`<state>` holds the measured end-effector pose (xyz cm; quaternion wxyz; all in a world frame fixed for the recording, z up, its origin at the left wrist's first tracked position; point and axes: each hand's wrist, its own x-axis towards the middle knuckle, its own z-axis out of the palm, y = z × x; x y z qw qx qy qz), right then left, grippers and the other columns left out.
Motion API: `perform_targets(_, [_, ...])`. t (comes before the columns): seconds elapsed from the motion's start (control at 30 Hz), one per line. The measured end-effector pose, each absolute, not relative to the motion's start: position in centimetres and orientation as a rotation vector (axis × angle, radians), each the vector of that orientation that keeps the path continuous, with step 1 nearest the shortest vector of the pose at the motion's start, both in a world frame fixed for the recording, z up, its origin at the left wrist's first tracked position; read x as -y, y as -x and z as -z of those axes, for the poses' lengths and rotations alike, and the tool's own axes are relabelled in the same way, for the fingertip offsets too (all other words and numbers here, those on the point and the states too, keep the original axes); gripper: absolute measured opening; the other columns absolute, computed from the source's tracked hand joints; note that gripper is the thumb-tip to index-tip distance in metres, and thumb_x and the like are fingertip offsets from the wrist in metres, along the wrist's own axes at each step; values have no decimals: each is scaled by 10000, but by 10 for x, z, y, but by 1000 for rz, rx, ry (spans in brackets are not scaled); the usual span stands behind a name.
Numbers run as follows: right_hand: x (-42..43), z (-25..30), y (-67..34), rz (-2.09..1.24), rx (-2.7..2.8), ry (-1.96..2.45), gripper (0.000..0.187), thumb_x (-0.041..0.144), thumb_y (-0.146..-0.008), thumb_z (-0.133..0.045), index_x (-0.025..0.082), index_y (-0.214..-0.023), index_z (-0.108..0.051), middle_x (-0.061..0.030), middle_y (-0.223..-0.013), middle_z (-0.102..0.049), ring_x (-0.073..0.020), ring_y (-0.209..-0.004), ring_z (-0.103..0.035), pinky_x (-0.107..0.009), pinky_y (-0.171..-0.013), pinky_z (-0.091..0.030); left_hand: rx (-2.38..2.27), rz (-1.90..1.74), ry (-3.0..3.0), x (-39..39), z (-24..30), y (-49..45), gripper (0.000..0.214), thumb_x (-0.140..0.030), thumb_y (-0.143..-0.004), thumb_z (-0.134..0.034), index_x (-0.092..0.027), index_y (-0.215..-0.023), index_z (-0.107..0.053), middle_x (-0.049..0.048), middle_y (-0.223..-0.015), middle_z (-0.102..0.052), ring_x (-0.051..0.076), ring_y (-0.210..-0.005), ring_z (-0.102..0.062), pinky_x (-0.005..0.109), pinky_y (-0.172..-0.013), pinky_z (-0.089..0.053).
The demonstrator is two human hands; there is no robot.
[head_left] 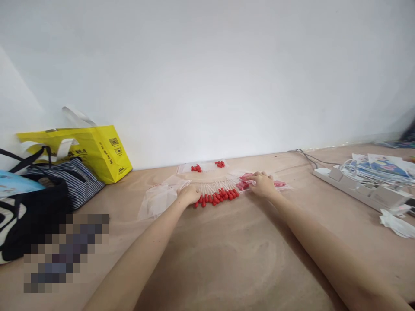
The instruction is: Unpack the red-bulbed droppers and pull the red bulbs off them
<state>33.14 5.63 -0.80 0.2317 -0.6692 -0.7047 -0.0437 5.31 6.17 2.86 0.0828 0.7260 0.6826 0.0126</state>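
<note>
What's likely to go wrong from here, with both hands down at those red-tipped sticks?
The left hand is right at one end of the fanned red-tipped sticks, so a sideways nudge might disturb their spacing.

The right hand is at the clear bag with red contents, close to the fan's other end; dragging that bag could sweep sticks along.

The clear bags beside the left hand look thin and might slide if brushed.

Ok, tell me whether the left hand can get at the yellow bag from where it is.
Probably yes: only flat clear bags seem to lie between the left hand and the yellow bag, and the striped bag covers just part of it.
</note>
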Motion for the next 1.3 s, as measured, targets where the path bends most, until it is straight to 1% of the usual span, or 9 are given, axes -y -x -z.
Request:
perform_targets(0.23, [-68, 19, -330, 132, 1852, 1762, 158, 201, -737, -496, 210, -707, -650, -71, -895, -623, -234, -933, -468, -356, -777, -266, -2067, -110, -2223, -52, -32, -39, 346, -345, -793, -372, -178, -631, -629, 68, -685, -668, 223, -770, -602, 343, -750, -387])
perform_targets(0.3, [-71, 21, -330, 130, 1781, 1729, 157, 188, -750, -468, 190, -711, -620, -83, -883, -619, -230, -903, -490, -349, -765, -285, -2002, -137, -2284, -45, -36, -32, 334, -352, -801, -366, -184, -709, -640, 57, -741, -672, 210, -783, -599, 334, -768, -387])
perform_targets(0.37, [-76, 22, -330, 122, 1672, 1692, 172, 189, -783, -409, 171, -781, -580, -102, -874, -612, -221, -850, -518, -335, -728, -318, -1923, -187, -2371, -33, -39, -21, 314, -396, -796, -390, -210, -887, -626, 47, -928, -656, 209, -913, -565, 342, -845, -356])
perform_targets(0.47, [-81, 25, -332, 95, 1485, 1608, 219, 228, -846, -286, 146, -901, -481, -118, -828, -607, -201, -753, -550, -312, -655, -370, -1822, -241, -2513, -12, -35, 4, 496, -510, -719, -491, -248, -1140, -505, 54, -1254, -473, 253, -1169, -382, 406, -970, -237])
perform_targets(0.6, [-82, 22, -332, 61, 1322, 1444, 225, 302, -883, -207, 158, -918, -376, -114, -793, -606, -188, -707, -579, -312, -608, -426, -1853, -250, -2713, 6, -15, 44, 644, -567, -746, -423, -243, -1296, -338, 109, -1377, -301, 297, -1273, -209, 485, -1001, -158])
perform_targets(0.77, [-62, 5, -318, -66, 1310, 1107, 226, 408, -891, -243, 198, -897, -326, -119, -943, -581, -165, -802, -604, -331, -680, -480, -1921, -138, -2542, -2, 2, 72, 570, -548, -818, -293, -242, -1298, -341, 104, -1373, -311, 285, -1263, -251, 472, -977, -254])
perform_targets(0.93, [-7, -4, -285, -441, 1541, 776, 185, 397, -891, -296, 216, -867, -326, -122, -1070, -513, -165, -898, -574, -372, -775, -463, -1712, -294, -2638, -16, 4, 89, 498, -511, -828, -324, -225, -1217, -446, 66, -1302, -428, 217, -1177, -401, 378, -965, -328])
perform_targets(1.17, [52, 6, -259, -745, 2167, 549, 70, 234, -909, -255, 225, -889, -321, -112, -1063, -523, -158, -1015, -497, -357, -837, -409, -1579, -916, -2732, 4, -4, 64, 340, -379, -852, -341, -191, -1024, -566, 70, -1051, -594, 205, -1050, -494, 384, -933, -371])
perform_targets(1.3, [54, 8, -257, -739, 2354, 540, 87, 164, -876, -300, 214, -865, -370, -75, -946, -542, -151, -946, -514, -313, -779, -427, -1183, -709, -2720, 35, -10, 17, 297, -344, -854, -380, -222, -1067, -547, 51, -1128, -556, 178, -1090, -472, 344, -941, -384])
